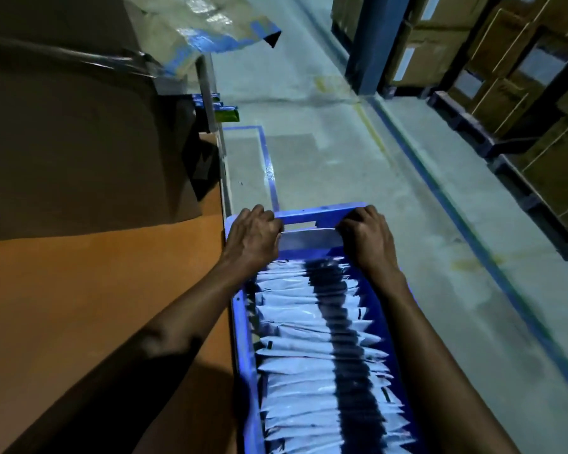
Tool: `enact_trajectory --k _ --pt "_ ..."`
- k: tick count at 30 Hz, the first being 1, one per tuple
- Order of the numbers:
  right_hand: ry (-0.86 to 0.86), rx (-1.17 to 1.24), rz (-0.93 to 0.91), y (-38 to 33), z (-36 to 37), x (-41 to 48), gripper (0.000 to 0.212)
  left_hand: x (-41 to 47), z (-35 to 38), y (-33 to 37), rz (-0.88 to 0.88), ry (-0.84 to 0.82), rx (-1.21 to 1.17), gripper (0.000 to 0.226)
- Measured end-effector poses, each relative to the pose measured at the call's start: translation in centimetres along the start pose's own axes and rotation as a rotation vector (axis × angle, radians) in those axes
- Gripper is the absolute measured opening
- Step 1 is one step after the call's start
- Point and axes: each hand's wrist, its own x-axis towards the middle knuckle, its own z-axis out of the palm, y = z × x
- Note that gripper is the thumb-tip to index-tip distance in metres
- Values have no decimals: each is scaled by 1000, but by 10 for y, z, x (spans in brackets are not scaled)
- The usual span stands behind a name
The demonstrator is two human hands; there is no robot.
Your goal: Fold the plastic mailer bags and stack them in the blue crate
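Observation:
A long blue crate runs from the bottom centre toward its far end. Inside it stands a row of several folded white-and-black plastic mailer bags, packed on edge. At the far end a folded white mailer lies across the crate between my hands. My left hand grips its left end with curled fingers. My right hand grips its right end the same way, both knuckles close to the crate's far wall.
An orange-brown table top lies to the left of the crate, with a large wrapped cardboard box on it. Concrete floor with blue tape lines stretches ahead. Stacked cartons on dark pallets line the right.

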Motion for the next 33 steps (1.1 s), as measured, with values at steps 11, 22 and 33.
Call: enact_trajectory --k 11,22,33 --pt "-265 135 116 21 89 -34 24 19 61 23 -97 -550 141 27" --pt "-445 198 125 14 105 -34 48 25 94 26 -108 -705 -57 45" --pt "-538 -25 188 1 93 -26 40 27 92 22 -237 -790 -218 42"
